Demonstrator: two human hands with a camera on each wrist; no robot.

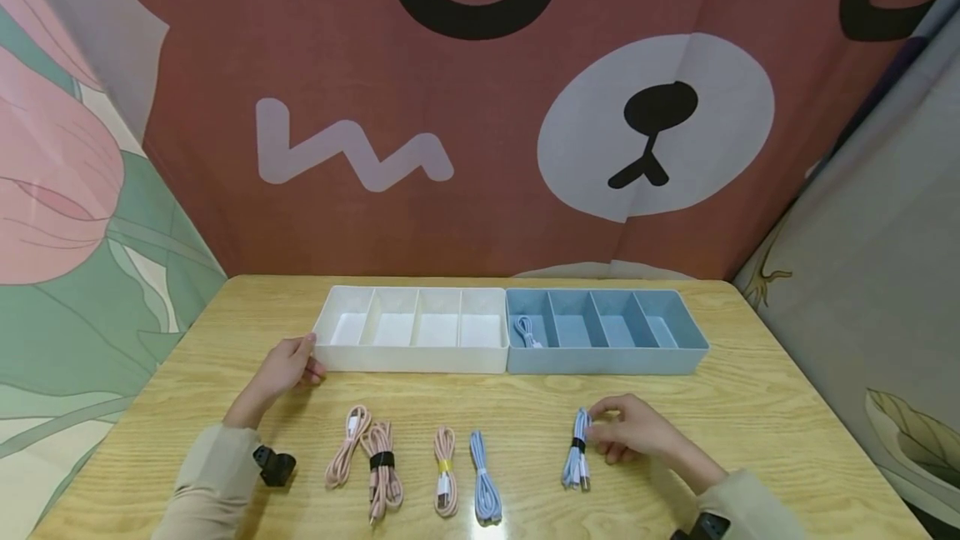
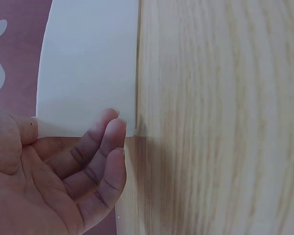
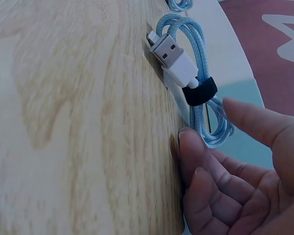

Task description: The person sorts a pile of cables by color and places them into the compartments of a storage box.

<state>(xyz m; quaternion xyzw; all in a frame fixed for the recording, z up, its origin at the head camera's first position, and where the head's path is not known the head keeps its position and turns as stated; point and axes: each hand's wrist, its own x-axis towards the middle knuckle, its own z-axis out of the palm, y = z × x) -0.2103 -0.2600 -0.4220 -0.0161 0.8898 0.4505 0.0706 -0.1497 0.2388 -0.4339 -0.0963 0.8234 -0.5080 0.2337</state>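
Observation:
My left hand (image 1: pixel 288 367) is at the left end of the white divided box (image 1: pixel 412 360), its thumb at the upper edge and its fingers bent about the front corner. In the left wrist view the box's outer wall (image 2: pixel 88 63) fills the space above the fingers. On the right, my right hand (image 1: pixel 633 432) pinches one end of a coiled blue charging cable (image 1: pixel 576 461) between thumb and fingers. A black strap (image 3: pixel 202 92) binds that cable, and its white USB plug (image 3: pixel 174 56) points away from the hand.
A blue divided box (image 1: pixel 607 361) adjoins the white one; a blue cable (image 1: pixel 526 330) lies in its leftmost compartment. On the wooden table (image 1: pixel 525 407) lie pink cables (image 1: pixel 348 447), (image 1: pixel 384 482), (image 1: pixel 445 472) and another blue cable (image 1: pixel 486 486). Behind hangs a printed curtain (image 1: pixel 480 232).

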